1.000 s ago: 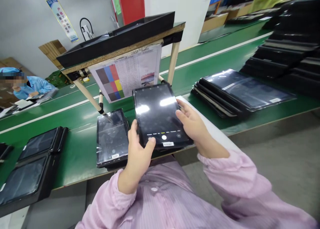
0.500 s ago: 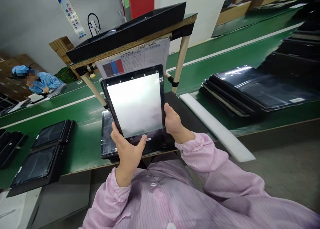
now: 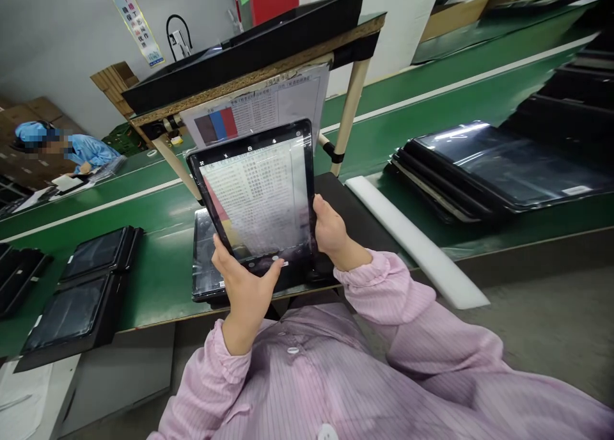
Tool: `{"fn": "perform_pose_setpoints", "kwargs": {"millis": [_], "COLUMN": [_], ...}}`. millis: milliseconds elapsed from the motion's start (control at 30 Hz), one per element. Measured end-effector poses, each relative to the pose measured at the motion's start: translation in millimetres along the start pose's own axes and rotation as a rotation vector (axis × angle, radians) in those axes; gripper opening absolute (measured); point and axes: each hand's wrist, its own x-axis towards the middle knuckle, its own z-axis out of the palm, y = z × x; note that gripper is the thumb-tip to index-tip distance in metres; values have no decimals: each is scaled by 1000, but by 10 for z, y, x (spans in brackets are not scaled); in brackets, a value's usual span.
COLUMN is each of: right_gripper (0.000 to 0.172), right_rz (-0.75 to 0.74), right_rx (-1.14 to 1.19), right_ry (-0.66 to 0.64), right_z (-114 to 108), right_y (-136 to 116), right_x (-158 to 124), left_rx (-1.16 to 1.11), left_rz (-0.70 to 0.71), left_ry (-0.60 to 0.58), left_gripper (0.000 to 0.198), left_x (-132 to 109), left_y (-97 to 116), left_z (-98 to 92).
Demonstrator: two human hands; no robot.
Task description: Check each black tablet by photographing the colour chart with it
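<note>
Tablet (image 3: 256, 194) — upright, lower edge in grip.

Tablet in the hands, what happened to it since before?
The tablet was tipped up to face the colour chart, and its dark screen now shows that chart. The left hand and right hand kept their grip. The other tablet on the belt stayed put.
</note>
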Motion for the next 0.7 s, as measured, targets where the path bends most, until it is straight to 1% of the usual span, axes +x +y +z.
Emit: {"fn": "perform_pose_setpoints", "kwargs": {"millis": [100, 200, 300, 333, 367, 433, 467, 500, 533, 600, 633, 700], "right_gripper": [67, 69, 72, 73, 73, 74, 73, 71, 69, 65, 64, 67], "right_rz": [-12, -3, -7, -11, -15, -21, -27, -41, -69, -168, -234, -329], "right_rx": [18, -14, -46, -42, -30, 9, 28, 43, 49, 24, -15, -131], "right_ry": [-5, 11, 33, 28, 13, -25, -42, -58, -78, -137, -168, -196], "right_z": [2, 3, 6, 9, 13, 26, 32, 37, 39, 24, 5, -59], "right_y": [3, 10, 1, -11, -29, -83, -120, -164, -214, -332, -401, -549], "right_x": [3, 13, 19, 12, -3, -58, -98, -142, -186, -257, -277, -279], "left_rx": [-6, -5, -18, -61, -139, -382, -527, -667, -785, -933, -973, -1018], "left_rz": [-17, -27, -19, -12, -9, -56, -120, -205, -299, -451, -485, -488], "left_ry": [-5, 5, 22, 26, 29, 33, 32, 17, -8, -80, -119, -175], "left_gripper": [125, 125, 126, 123, 115, 90, 77, 68, 64, 62, 62, 59], "left_x": [-9, -22, -17, -4, 15, 71, 105, 139, 169, 207, 212, 197], "left_y": [17, 27, -12, -36, -64, -114, -131, -142, -145, -138, -131, -120], "left_z": [4, 18, 12, -3, -26, -87, -121, -153, -180, -208, -207, -177]}}
